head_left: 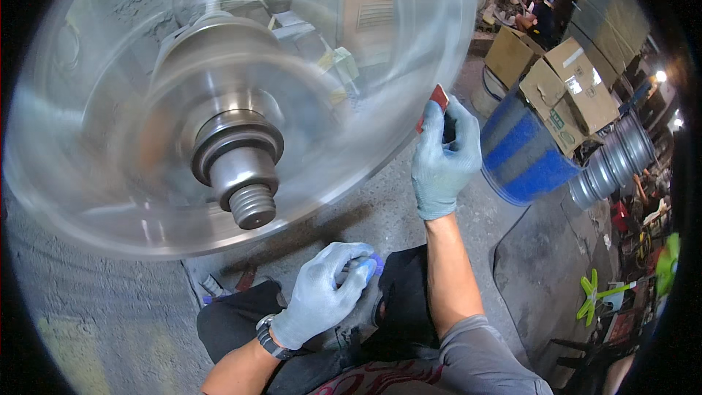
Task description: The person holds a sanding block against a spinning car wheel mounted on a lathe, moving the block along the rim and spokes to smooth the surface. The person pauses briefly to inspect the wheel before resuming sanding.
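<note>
A large wheel rim (431, 66) spins in front of me, blurred by its motion. It turns about a shiny metal shaft (241, 164) with a threaded end pointing toward me. My right hand (444, 164), in a grey glove, pinches a folded red piece of sandpaper (438, 96) at the wheel's right edge; whether the paper touches the metal, I cannot tell. Low in front of my lap, my gloved left hand (318, 303) is closed around a small purple-blue piece (377, 263), mostly hidden by the fingers. It stays apart from the wheel.
To the right stands a blue bin (523, 150) with cardboard boxes (567, 95) on top. Beside it lie stacked silver wheel rims (618, 157). A dark mat (548, 271) covers some floor. Farther off are a green fan-like thing (589, 298) and another person (540, 18).
</note>
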A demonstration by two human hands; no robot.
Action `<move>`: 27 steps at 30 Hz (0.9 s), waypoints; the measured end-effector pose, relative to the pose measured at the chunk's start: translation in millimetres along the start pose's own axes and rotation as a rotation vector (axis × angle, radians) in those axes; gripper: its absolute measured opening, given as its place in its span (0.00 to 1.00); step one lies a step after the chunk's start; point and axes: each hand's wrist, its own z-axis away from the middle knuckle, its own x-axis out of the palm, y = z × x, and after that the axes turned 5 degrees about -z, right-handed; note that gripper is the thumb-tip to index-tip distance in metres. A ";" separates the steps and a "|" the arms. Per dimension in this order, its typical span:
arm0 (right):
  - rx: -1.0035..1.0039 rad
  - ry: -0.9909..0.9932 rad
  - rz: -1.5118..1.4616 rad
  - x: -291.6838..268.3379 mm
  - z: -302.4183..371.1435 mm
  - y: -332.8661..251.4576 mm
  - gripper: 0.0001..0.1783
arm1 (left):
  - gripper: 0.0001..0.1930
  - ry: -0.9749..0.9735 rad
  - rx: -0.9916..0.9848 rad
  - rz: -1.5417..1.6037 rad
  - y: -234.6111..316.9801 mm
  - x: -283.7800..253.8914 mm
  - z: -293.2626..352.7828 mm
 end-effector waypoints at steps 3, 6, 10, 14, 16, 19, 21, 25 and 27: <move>-0.075 -0.001 -0.013 1.3 1.8 -0.9 0.11 | 0.12 0.005 0.028 -0.015 -0.2 0.9 -0.6; -0.008 -0.008 -0.051 3.1 5.6 -6.7 0.11 | 0.12 -0.006 0.013 -0.017 1.6 0.2 -0.7; -0.035 -0.033 -0.067 6.1 9.3 -15.9 0.11 | 0.12 -0.002 0.019 -0.035 1.2 -0.8 -0.7; -0.062 -0.057 -0.035 6.1 11.3 -24.3 0.11 | 0.12 -0.009 0.006 -0.035 1.5 -0.9 -0.4; -0.043 -0.060 -0.045 8.2 13.3 -28.4 0.11 | 0.12 -0.009 0.012 -0.047 0.3 -0.9 -0.9; -0.066 -0.057 -0.065 12.6 15.9 -28.4 0.12 | 0.12 0.000 0.050 -0.067 -0.1 -0.6 -0.9; -0.109 -0.051 -0.075 13.4 16.9 -30.8 0.12 | 0.12 0.000 0.000 -0.023 3.6 0.0 -0.4; -0.149 -0.123 -0.038 8.0 20.6 -41.4 0.13 | 0.12 0.009 0.059 -0.060 1.3 0.4 0.1; -0.184 -0.139 -0.057 3.1 20.3 -44.0 0.13 | 0.12 0.016 0.057 -0.079 1.1 1.0 -0.5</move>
